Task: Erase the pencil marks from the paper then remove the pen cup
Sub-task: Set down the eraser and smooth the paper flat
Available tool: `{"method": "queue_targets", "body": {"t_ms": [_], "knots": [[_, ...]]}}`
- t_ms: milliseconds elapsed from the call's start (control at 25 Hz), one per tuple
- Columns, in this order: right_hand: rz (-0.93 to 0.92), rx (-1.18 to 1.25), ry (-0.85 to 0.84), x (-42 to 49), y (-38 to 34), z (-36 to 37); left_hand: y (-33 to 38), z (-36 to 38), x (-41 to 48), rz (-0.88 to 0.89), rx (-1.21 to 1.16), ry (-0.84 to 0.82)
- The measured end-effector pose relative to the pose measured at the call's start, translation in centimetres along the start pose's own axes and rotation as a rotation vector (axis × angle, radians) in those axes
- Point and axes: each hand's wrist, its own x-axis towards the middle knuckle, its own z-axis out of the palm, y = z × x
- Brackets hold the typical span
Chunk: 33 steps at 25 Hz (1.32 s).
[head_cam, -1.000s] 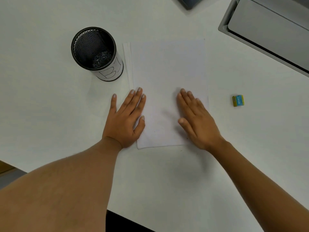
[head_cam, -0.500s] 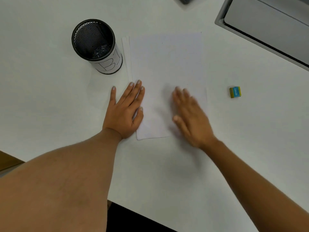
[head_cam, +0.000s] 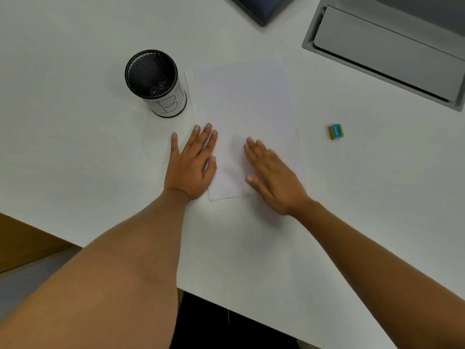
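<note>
A white sheet of paper (head_cam: 245,102) lies on the white table (head_cam: 75,147), with the edges of more sheets showing along its left side. No pencil marks are visible on it. My left hand (head_cam: 191,165) rests flat on the paper's lower left edge, fingers straight. My right hand (head_cam: 273,177) lies flat on the lower right part of the sheet, fingers spread and blurred. A black mesh pen cup (head_cam: 155,81) with a white label stands just left of the paper's top corner. A small yellow and blue eraser (head_cam: 336,131) lies on the table right of the paper.
A grey recessed panel (head_cam: 387,51) sits in the table at the back right. A dark object (head_cam: 261,8) pokes in at the top edge. The table's front edge runs diagonally below my forearms, with a brown floor at the lower left.
My right hand has slid leftward across the lower paper. My left hand has stayed flat on the paper's left edge. The camera view has shifted.
</note>
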Motion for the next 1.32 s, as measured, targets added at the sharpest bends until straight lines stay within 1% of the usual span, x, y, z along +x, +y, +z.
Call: {"method": "queue_targets", "body": {"t_ms": [40, 80, 120, 200, 280, 320, 360, 440, 520, 560, 600, 680, 720, 800, 880, 920, 1040, 1160, 1200, 1240, 1320], "knots": [[0.065, -0.03, -0.001, 0.9, 0.1, 0.0, 0.0, 0.0, 0.1, -0.008, -0.003, 0.003], [0.08, -0.084, -0.018, 1.2, -0.1, 0.6, 0.0, 0.0, 0.1, -0.019, -0.005, 0.013], [0.034, -0.138, -0.045, 0.7, -0.6, 1.6, 0.1, 0.0, 0.0, -0.029, -0.003, 0.026], [-0.131, -0.196, -0.147, -1.6, -2.2, 3.6, 0.1, 0.2, -0.1, -0.038, 0.005, 0.024], [-0.234, -0.136, -0.217, -4.1, -2.7, 4.2, -0.1, 0.2, -0.1, -0.031, -0.009, -0.001], [-0.241, -0.09, -0.181, -4.5, -2.3, 4.0, -0.2, 0.1, -0.1, -0.027, -0.027, -0.008], [-0.214, -0.06, -0.104, -4.5, -1.8, 3.7, -0.2, 0.0, 0.0, -0.031, -0.062, -0.004], [-0.044, -0.033, 0.055, -4.5, -0.6, 2.8, 0.0, -0.5, -0.6, -0.092, -0.192, 0.072], [0.128, -0.02, 0.091, -4.5, 0.3, 2.7, 0.7, -0.7, -2.5, -0.157, -0.267, 0.191], [0.16, -0.038, 0.079, -4.5, 0.3, 2.8, 1.2, -0.6, -3.8, -0.143, -0.262, 0.209], [0.169, -0.064, 0.069, -4.4, 0.3, 3.1, 1.5, -0.5, -5.2, -0.096, -0.247, 0.185], [0.161, -0.1, 0.068, -3.9, 0.2, 3.5, 1.5, -0.2, -6.8, -0.008, -0.214, 0.08], [0.159, -0.102, 0.07, -3.5, 0.2, 3.4, 1.4, -0.2, -7.0, 0.003, -0.187, 0.041], [0.162, -0.1, 0.075, -2.5, 0.3, 2.9, 1.2, -0.2, -6.5, -0.03, -0.124, 0.003], [0.129, -0.127, 0.073, -1.9, 0.2, 2.6, 1.3, 0.0, -6.3, -0.06, -0.087, -0.004], [0.084, -0.157, 0.051, -1.9, 0.0, 2.7, 1.4, 0.1, -6.4, -0.063, -0.075, -0.004], [-0.157, -0.277, -0.1, -2.4, -1.9, 3.8, 1.4, 0.2, -6.5, -0.059, -0.062, -0.005], [-0.368, -0.296, -0.244, -4.1, -2.9, 4.5, 1.2, 0.3, -6.3, -0.052, -0.061, -0.017], [-0.392, -0.286, -0.257, -4.8, -2.6, 4.4, 1.2, 0.3, -6.3, -0.053, -0.057, -0.018], [-0.374, -0.266, -0.245, -5.4, -2.2, 4.2, 1.2, 0.4, -6.3, -0.053, -0.05, -0.015], [-0.234, -0.226, -0.174, -6.3, -1.1, 3.6, 1.3, 0.4, -6.4, -0.047, -0.057, 0.003]]}}
